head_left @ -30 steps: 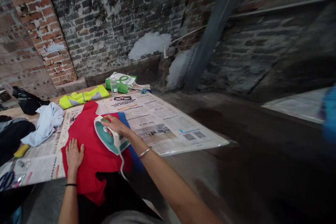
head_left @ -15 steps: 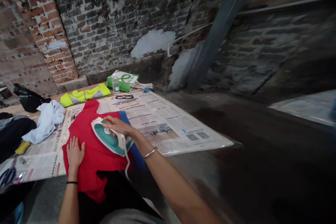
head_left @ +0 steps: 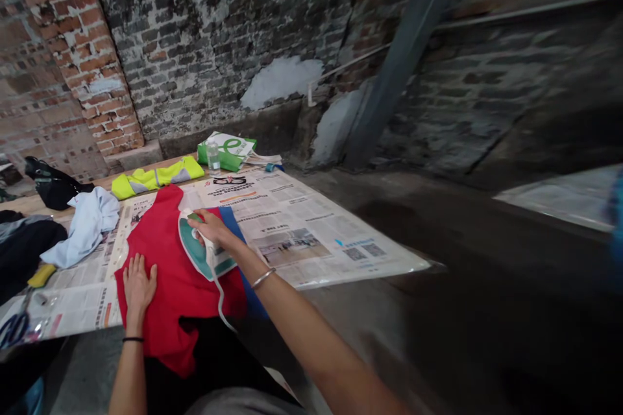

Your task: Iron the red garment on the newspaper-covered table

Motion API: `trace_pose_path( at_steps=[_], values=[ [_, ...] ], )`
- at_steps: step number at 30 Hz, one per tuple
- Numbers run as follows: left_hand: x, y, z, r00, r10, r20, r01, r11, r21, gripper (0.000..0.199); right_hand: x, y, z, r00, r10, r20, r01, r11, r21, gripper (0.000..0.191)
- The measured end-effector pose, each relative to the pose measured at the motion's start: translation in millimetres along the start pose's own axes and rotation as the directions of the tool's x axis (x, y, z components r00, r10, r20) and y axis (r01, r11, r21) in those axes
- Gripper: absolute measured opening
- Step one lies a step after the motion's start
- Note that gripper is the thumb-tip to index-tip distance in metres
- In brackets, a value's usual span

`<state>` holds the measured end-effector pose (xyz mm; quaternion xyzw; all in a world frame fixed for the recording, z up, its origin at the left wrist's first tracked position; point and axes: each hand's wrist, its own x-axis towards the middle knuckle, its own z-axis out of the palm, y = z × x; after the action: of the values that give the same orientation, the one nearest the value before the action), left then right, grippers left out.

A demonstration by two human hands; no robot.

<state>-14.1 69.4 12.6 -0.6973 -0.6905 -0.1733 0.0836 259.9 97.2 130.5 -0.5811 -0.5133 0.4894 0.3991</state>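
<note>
Two hands, head view: the left hand [head_left: 138,285] and the right hand [head_left: 210,228], both bare, are placed over the same garment-shaped red cloth [head_left: 153,230].
Left palm: laid flat on the red cloth near its left edge, fingers slightly spread, nothing gripped; a thin black band [head_left: 133,339] is worn at the wrist.
Right grip: fingers are wrapped around the handle of a teal-and-white clothes iron [head_left: 191,243]; a silver metal bangle [head_left: 264,277] is worn on that wrist.
Iron: rested on the right part of the red cloth; its white cord [head_left: 222,303] is trailed down past the near edge.
Red cloth: spread over printed newspaper sheets [head_left: 311,207] under clear plastic, its lower part hung over the table's near edge.
Blue cloth: a strip of blue fabric [head_left: 232,220] is seen along the right edge of the red; whether they are joined cannot be told.
Far side: a folded neon-yellow cloth with grey bands [head_left: 158,177], black-framed glasses [head_left: 230,180], a clear bottle [head_left: 213,155] and a green-and-white bag [head_left: 233,146] are set out.
Left side: a crumpled pale-blue cloth [head_left: 90,224], a small yellow block [head_left: 41,275] and dark-handled scissors [head_left: 14,329] are placed.
</note>
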Motion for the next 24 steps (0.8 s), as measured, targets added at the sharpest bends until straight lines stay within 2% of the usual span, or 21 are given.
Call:
trace_pose_path(
  at_steps=[2,5,9,14,19,24],
  values=[
    [-0.7,0.0,0.3,1.0,0.004,-0.011,-0.004,1.0,0.004,0.06,9.6,-1.7,4.5,0.997,-0.004,-0.072,0.002,1.0,-0.029,0.039],
    [-1.9,0.0,0.8,1.0,0.007,-0.012,-0.007,1.0,0.005,0.062,16.5,-4.5,6.0,0.995,-0.025,-0.1,0.018,0.997,-0.076,0.034],
    [-3.9,1.2,0.7,1.0,0.006,-0.01,-0.006,1.0,0.008,0.06,9.9,-4.4,0.6,0.999,-0.04,-0.007,0.039,0.993,-0.112,0.029],
    [-4.8,3.2,-1.9,1.0,-0.004,0.015,0.004,1.0,0.01,0.061,-15.1,4.3,-6.4,0.99,-0.065,0.128,0.075,0.995,-0.071,0.04],
    [-3.3,3.1,-3.8,0.999,-0.011,0.035,0.011,1.0,0.001,0.062,-37.4,6.7,-8.6,0.987,-0.063,0.146,0.072,0.996,-0.056,0.041],
    [-2.8,2.2,-0.8,1.0,-0.006,-0.011,0.006,1.0,-0.001,0.059,-34.2,4.8,-5.5,0.993,-0.039,0.115,0.043,0.999,-0.029,0.045]
  ],
)
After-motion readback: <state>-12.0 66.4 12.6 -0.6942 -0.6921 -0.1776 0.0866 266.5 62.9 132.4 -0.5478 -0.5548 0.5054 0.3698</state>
